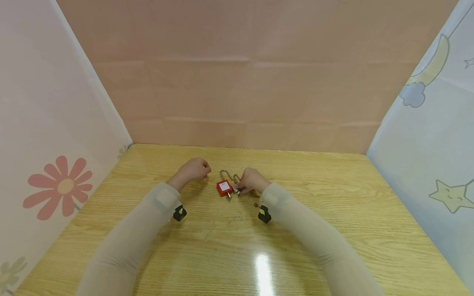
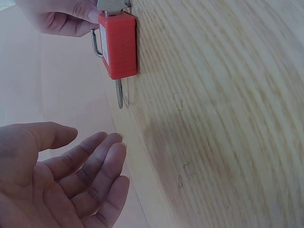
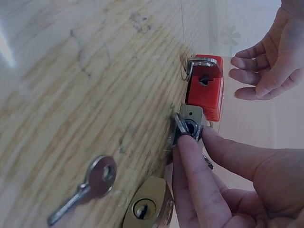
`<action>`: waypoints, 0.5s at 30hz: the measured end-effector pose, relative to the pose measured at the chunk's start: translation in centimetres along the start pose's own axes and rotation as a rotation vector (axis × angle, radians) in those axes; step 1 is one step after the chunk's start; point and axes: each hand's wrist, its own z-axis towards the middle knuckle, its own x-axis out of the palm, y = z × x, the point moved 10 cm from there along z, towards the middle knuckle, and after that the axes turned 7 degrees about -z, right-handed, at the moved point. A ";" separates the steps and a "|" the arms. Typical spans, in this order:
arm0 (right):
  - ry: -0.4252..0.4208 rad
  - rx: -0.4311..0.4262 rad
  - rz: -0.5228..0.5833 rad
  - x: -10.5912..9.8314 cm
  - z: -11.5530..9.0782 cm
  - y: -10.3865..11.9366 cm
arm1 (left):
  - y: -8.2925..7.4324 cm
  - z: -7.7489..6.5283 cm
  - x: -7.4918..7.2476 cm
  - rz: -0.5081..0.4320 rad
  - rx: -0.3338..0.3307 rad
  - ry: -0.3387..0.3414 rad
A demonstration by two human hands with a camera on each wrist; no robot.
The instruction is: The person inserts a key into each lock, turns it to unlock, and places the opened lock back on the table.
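Observation:
A red padlock [image 1: 224, 187] with a white label lies on the wooden table, its long shackle [image 2: 119, 93] pointing away. A key [image 3: 205, 65] sits at its keyhole end. Right beside it is a smaller silver padlock [image 3: 191, 112], and my right hand [image 1: 252, 181] pinches it between thumb and fingers. A small metal ring [image 3: 180, 123] shows by its keyhole. To the left of the red padlock, my left hand [image 1: 195, 169] hovers apart from it, palm bare and fingers loosely bent [image 2: 102, 166].
A brass padlock [image 3: 148, 204] lies under my right hand. Nearer me is a loose key [image 3: 90, 185]. Scuff marks [image 1: 236, 218] show on the table [image 1: 314, 230]. Printed side panels [image 1: 426, 164] and a tan back sheet [image 1: 237, 82] enclose it.

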 end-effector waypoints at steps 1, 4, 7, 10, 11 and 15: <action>0.001 -0.003 0.002 0.0 0.0 0.0 | 0.0 0.0 0.0 -0.005 0.001 0.002; -0.003 -0.015 -0.005 -0.1 0.0 -0.1 | 0.1 0.0 0.1 -0.026 -0.001 0.008; -0.006 -0.025 -0.019 -0.1 0.0 -0.1 | 0.2 0.0 0.1 -0.029 -0.001 0.010; -0.006 -0.029 -0.027 -0.1 0.0 -0.1 | 0.2 -0.1 0.1 -0.016 -0.002 0.004; -0.006 -0.029 -0.026 -0.1 0.0 -0.1 | 0.1 -0.1 0.0 -0.010 -0.001 0.001; -0.003 -0.038 -0.012 -0.3 -0.3 -0.1 | -0.1 -0.3 -0.2 0.013 -0.001 -0.014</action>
